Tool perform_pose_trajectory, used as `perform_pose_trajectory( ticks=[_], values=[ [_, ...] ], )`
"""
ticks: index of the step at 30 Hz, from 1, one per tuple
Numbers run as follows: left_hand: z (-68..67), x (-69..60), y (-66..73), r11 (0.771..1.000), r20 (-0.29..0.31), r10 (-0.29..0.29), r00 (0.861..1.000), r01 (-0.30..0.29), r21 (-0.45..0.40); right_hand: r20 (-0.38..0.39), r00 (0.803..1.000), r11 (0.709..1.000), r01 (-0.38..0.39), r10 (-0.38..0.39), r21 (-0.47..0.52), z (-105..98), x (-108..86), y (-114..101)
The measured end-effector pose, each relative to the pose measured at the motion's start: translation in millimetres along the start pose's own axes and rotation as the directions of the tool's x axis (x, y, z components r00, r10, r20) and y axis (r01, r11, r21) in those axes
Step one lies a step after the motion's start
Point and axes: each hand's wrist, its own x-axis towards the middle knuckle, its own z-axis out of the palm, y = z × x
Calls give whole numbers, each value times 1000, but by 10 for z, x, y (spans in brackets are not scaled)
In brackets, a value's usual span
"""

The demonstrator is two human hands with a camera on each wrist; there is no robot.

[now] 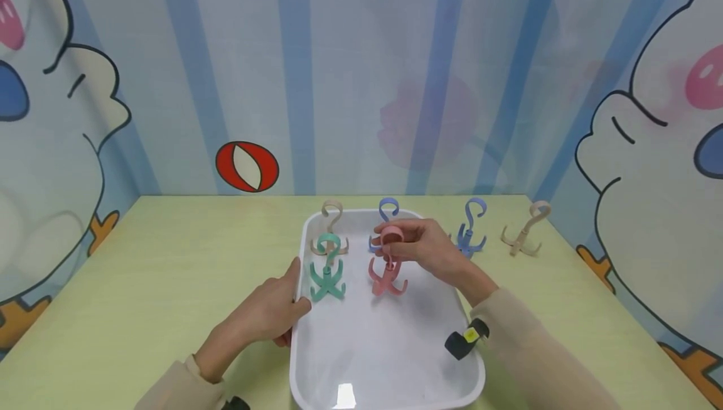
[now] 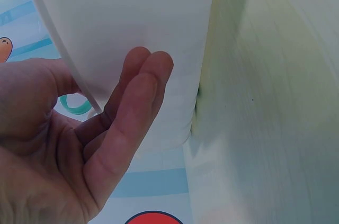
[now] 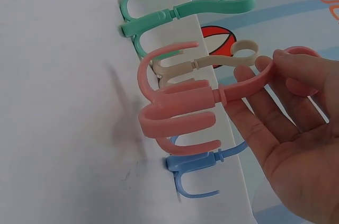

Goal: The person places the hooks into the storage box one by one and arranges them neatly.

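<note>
My right hand (image 1: 426, 250) pinches the curved top of a pink four-pronged hook (image 1: 386, 279) between thumb and fingers. In the right wrist view this pink hook (image 3: 180, 105) hangs just above the floor of the white tray (image 1: 384, 347), its shadow apart from it. My left hand (image 1: 273, 306) grips the tray's left rim, thumb over the edge and fingers along the outer wall (image 2: 169, 17). Inside the tray stand a green hook (image 1: 327, 282), a beige hook (image 1: 332, 209) behind it, and a blue hook (image 1: 388, 204), partly hidden by my right hand.
On the table to the right of the tray stand another blue hook (image 1: 469, 234) and another beige hook (image 1: 525, 234). The pale green table (image 1: 214, 253) backs onto a striped curtain (image 1: 339, 83). A black strap with a yellow tag (image 1: 471, 334) is at my right wrist.
</note>
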Motion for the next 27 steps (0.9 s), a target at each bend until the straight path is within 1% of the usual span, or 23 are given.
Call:
perform_pose_trajectory(
  ticks=[7, 17, 22, 27],
  values=[
    [0, -12, 11, 1000, -2, -16, 1000, 16, -3, -9, 1000, 1000, -13, 13, -14, 10, 17, 56],
    [-7, -5, 14, 1000, 11, -11, 1000, 11, -3, -75, 995, 996, -65, 60, -58, -3, 32, 106],
    [-4, -4, 13, 1000, 9, -10, 1000, 10, -4, -105, 991, 994, -89, 82, -61, -11, 55, 114],
    [4, -6, 14, 1000, 10, -12, 1000, 12, -10, -112, 989, 993, -102, 94, -64, -7, 47, 112]
  ],
)
